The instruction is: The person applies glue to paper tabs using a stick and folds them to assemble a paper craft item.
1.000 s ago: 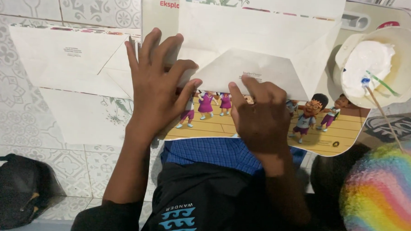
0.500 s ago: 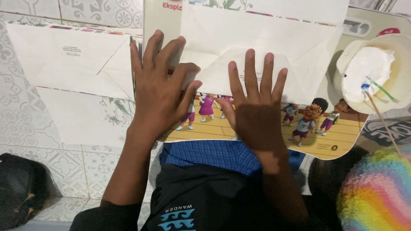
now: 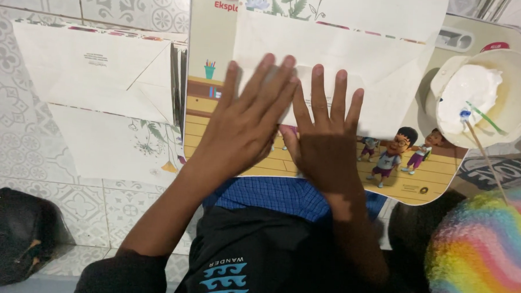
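My left hand [image 3: 247, 120] lies flat with fingers spread on a white paper envelope [image 3: 356, 63]. My right hand [image 3: 327, 137] rests flat beside it, fingers apart, pressing the same envelope's lower edge. The envelope sits on a colourful cartoon-printed board [image 3: 426, 181] that rests across my lap. Neither hand grips anything.
A stack of white envelopes [image 3: 96, 65] lies on the tiled floor at the left. A white bowl of white paste [image 3: 481, 96] with a thin stick [image 3: 485, 157] sits at the right. A rainbow fuzzy thing [image 3: 488, 252] is at lower right, a black bag [image 3: 9, 236] at lower left.
My right hand opened from a curled pinch on the flap to a flat palm. My left hand slid right, and both hands now lie side by side on the envelope.
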